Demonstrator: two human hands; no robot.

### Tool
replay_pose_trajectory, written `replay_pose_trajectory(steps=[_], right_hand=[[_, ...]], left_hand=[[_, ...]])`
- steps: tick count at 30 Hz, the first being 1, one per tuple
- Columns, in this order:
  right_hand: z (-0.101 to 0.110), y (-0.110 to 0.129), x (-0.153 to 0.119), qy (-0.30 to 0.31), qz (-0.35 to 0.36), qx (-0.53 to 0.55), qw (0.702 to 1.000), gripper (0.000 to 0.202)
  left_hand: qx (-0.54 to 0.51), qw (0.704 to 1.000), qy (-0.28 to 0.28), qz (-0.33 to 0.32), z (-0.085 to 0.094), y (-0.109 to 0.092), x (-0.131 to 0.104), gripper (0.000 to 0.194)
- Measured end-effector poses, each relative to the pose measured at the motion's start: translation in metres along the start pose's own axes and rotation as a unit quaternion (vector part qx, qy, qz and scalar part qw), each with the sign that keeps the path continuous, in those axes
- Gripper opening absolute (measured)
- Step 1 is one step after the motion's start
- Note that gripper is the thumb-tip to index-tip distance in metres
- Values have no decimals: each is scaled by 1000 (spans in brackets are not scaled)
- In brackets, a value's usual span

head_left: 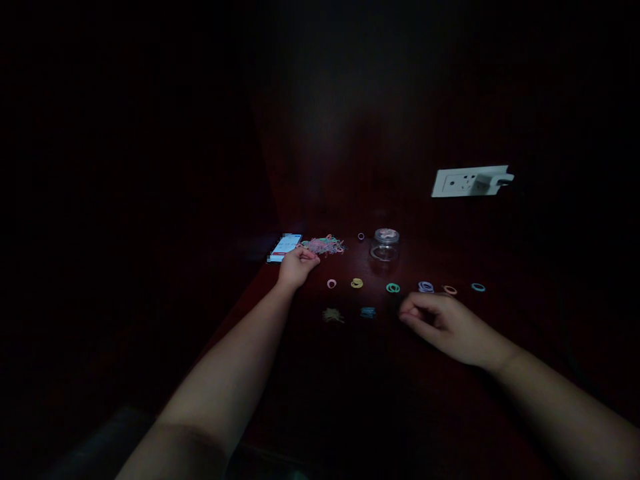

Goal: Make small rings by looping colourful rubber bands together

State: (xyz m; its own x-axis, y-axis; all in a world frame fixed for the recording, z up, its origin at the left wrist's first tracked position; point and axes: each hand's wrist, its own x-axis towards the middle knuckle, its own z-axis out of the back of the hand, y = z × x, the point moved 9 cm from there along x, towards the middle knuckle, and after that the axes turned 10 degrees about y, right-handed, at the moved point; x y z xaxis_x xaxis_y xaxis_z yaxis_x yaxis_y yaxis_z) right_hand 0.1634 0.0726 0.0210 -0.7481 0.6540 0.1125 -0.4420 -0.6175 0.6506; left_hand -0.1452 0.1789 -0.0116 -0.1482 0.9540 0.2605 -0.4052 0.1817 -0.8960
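Note:
My left hand [296,268] reaches to the front left of a mixed pile of small coloured bands [326,246], its fingertips pinched together; anything between them is too small to see. Lower right, my right hand [445,323] is closed with thumb and forefinger touching, and what they hold, if anything, cannot be made out. Beyond it lie purple hair ties [425,287], an orange hair tie [450,290] and green hair ties [393,288]. Further left are yellow hair ties [357,283] and a pink one [331,283]. Nearer sit a yellowish heap of tiny bands [333,315] and a blue heap [368,312].
A lit phone [285,248] lies beside my left hand. Toward the back stands a clear lidded jar [385,247], with a small dark purple ring [361,237] to its left. A blue hair tie [478,287] lies far right. A wall socket [470,181] holds a plug.

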Motion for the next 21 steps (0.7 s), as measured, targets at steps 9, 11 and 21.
replay_pose_trajectory(steps=[9, 11, 21], right_hand=[[-1, -2, 0, 2, -2, 5, 1000, 22], [0, -2, 0, -1, 0, 5, 1000, 22], [-1, -1, -1, 3, -1, 5, 1000, 22]], left_hand=[[-11, 1000, -1, 5, 1, 2, 2, 14], [-16, 1000, 3, 3, 0, 2, 2, 12], [-13, 1000, 10, -3, -1, 3, 4, 13]])
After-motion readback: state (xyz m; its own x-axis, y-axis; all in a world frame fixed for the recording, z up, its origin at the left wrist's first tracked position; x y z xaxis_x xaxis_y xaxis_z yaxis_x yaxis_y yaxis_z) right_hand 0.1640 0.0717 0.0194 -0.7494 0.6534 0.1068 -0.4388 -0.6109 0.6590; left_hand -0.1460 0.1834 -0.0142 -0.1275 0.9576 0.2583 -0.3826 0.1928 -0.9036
